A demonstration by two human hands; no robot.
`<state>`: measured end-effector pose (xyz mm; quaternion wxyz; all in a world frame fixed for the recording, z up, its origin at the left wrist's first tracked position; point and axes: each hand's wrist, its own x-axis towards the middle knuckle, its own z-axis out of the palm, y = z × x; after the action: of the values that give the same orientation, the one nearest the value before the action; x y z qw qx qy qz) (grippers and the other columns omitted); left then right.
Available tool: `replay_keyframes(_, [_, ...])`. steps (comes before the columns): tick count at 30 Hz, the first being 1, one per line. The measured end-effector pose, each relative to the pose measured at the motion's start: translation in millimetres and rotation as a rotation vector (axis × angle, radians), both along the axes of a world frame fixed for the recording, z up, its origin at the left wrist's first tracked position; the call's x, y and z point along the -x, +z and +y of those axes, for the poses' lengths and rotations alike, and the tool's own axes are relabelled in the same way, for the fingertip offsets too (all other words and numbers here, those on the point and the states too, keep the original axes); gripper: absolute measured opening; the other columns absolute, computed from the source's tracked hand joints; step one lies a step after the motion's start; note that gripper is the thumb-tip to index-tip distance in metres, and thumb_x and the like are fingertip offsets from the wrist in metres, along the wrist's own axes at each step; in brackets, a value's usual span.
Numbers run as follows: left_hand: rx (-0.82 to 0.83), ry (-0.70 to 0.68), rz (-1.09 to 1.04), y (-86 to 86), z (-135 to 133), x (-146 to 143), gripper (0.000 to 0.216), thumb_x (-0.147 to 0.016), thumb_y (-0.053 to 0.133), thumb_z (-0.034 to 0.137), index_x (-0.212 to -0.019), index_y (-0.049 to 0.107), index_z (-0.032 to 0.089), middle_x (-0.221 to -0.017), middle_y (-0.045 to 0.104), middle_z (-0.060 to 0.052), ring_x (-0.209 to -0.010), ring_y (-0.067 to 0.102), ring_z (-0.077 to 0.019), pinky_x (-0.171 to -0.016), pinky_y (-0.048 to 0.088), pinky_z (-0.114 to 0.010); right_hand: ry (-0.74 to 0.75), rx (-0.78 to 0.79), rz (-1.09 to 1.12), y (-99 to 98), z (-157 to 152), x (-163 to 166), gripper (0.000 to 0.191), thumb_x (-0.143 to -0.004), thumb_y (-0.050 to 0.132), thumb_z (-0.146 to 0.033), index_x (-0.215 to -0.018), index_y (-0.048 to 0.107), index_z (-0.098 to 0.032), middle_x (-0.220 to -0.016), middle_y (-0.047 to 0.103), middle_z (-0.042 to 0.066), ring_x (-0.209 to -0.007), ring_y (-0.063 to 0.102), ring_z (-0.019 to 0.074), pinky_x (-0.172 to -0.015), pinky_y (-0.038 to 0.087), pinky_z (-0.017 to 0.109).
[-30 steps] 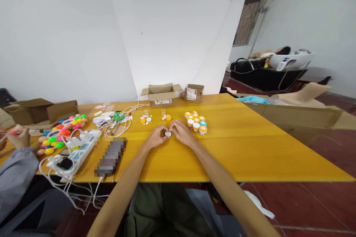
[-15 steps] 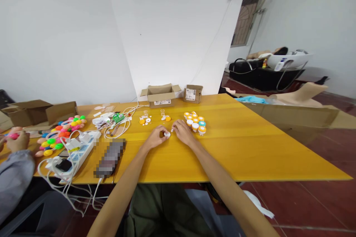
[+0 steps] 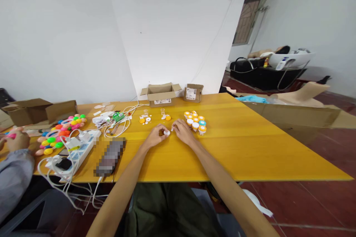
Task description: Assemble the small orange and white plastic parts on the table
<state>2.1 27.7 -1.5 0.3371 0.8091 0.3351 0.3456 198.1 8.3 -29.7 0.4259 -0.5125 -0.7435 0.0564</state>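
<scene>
My left hand point(image 3: 155, 137) pinches a small white round piece point(image 3: 167, 132) over the yellow table point(image 3: 250, 148). My right hand point(image 3: 182, 132) is just to its right, fingers curled, pinching a tiny white bit at the fingertips point(image 3: 172, 129). The two hands nearly touch. Right of my right hand stands a cluster of small vials with orange, white and teal caps point(image 3: 195, 121). Beyond the hands lie loose orange and white caps point(image 3: 145, 119) and a few more small parts point(image 3: 165, 117).
Two open cardboard boxes point(image 3: 161, 94) sit at the table's far edge. A power strip point(image 3: 74, 152), white cables point(image 3: 119, 120), a blurred dark object point(image 3: 109, 157) and colourful plastic toys point(image 3: 61, 133) lie at the left, where another person's hand point(image 3: 16, 139) works.
My hands have drawn slightly apart; the white piece now stays with the left hand while the right holds a tiny bit beside it. The view shifted slightly.
</scene>
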Motion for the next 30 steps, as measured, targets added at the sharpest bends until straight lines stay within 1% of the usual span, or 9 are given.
replay_keyframes(4, [0.033, 0.013, -0.028, 0.5, 4.3, 1.9, 0.017, -0.074, 0.075, 0.033, -0.086, 0.071, 0.021, -0.088, 0.072, -0.002, -0.079, 0.062, -0.0167, -0.074, 0.05, -0.029, 0.003, -0.009, 0.012, 0.4, 0.3, 0.0, 0.014, -0.091, 0.055, -0.014, -0.082, 0.06, -0.025, -0.091, 0.063, 0.005, -0.091, 0.057, 0.0224, -0.084, 0.047, 0.036])
replay_keyframes(6, [0.046, 0.053, -0.06, 1.4, 7.8, 3.4, 0.02, -0.076, 0.074, 0.037, -0.087, 0.071, 0.021, -0.088, 0.072, -0.002, -0.08, 0.063, -0.0171, -0.073, 0.049, -0.029, -0.006, -0.007, 0.012, 1.8, 0.0, 0.1, 0.014, -0.091, 0.055, -0.015, -0.082, 0.06, -0.024, -0.092, 0.063, 0.005, -0.091, 0.057, 0.0226, -0.084, 0.047, 0.036])
replay_keyframes(9, [0.02, 0.149, -0.1, 1.0, 13.3, 5.6, 0.019, -0.077, 0.073, 0.039, -0.086, 0.07, 0.022, -0.09, 0.072, -0.002, -0.085, 0.063, -0.0184, -0.077, 0.049, -0.03, -0.011, -0.007, 0.011, 4.9, -1.2, -0.2, 0.014, -0.09, 0.057, -0.014, -0.082, 0.06, -0.024, -0.092, 0.063, 0.005, -0.092, 0.058, 0.0226, -0.085, 0.047, 0.036])
replay_keyframes(12, [-0.017, 0.202, -0.099, -2.8, 17.2, 6.9, 0.014, -0.077, 0.072, 0.035, -0.081, 0.068, 0.022, -0.088, 0.072, -0.003, -0.088, 0.064, -0.0196, -0.083, 0.049, -0.032, 0.013, -0.012, 0.014, 9.0, -3.8, 1.0, 0.014, -0.088, 0.059, -0.012, -0.081, 0.061, -0.024, -0.091, 0.064, 0.004, -0.092, 0.059, 0.0222, -0.085, 0.048, 0.036])
replay_keyframes(16, [-0.085, 0.208, -0.034, -8.9, 18.9, 7.6, 0.008, -0.075, 0.073, 0.028, -0.077, 0.067, 0.023, -0.085, 0.072, -0.002, -0.09, 0.064, -0.0213, -0.09, 0.048, -0.037, 0.097, 0.014, -0.009, 14.6, -10.0, 8.8, 0.012, -0.088, 0.061, -0.013, -0.082, 0.063, -0.023, -0.092, 0.063, 0.004, -0.091, 0.059, 0.0206, -0.085, 0.048, 0.035])
replay_keyframes(20, [-0.106, 0.219, 0.019, -10.6, 18.6, 7.5, 0.007, -0.075, 0.071, 0.023, -0.081, 0.068, 0.023, -0.089, 0.073, -0.003, -0.094, 0.064, -0.0228, -0.093, 0.048, -0.039, 0.16, 0.011, -0.084, 16.0, -14.7, 18.5, 0.009, -0.087, 0.064, -0.013, -0.086, 0.066, -0.022, -0.094, 0.064, 0.004, -0.095, 0.059, 0.0209, -0.089, 0.048, 0.036])
replay_keyframes(25, [-0.125, 0.209, 0.031, -8.0, 16.2, 6.0, 0.01, -0.077, 0.07, 0.022, -0.087, 0.068, 0.022, -0.095, 0.073, -0.004, -0.097, 0.064, -0.0224, -0.094, 0.049, -0.038, 0.17, -0.012, -0.15, 13.8, -14.7, 20.0, 0.011, -0.089, 0.062, -0.014, -0.085, 0.068, -0.021, -0.091, 0.064, 0.005, -0.092, 0.059, 0.0206, -0.088, 0.048, 0.036])
replay_keyframes(30, [-0.201, 0.183, 0.028, -2.4, 10.6, 4.0, 0.012, -0.078, 0.067, 0.016, -0.088, 0.068, 0.023, -0.098, 0.072, -0.003, -0.101, 0.063, -0.0219, -0.097, 0.048, -0.038, 0.136, -0.006, -0.028, 16.9, -13.9, 18.6, 0.014, -0.088, 0.061, -0.011, -0.082, 0.067, -0.021, -0.088, 0.066, 0.005, -0.087, 0.062, 0.0198, -0.082, 0.049, 0.033])
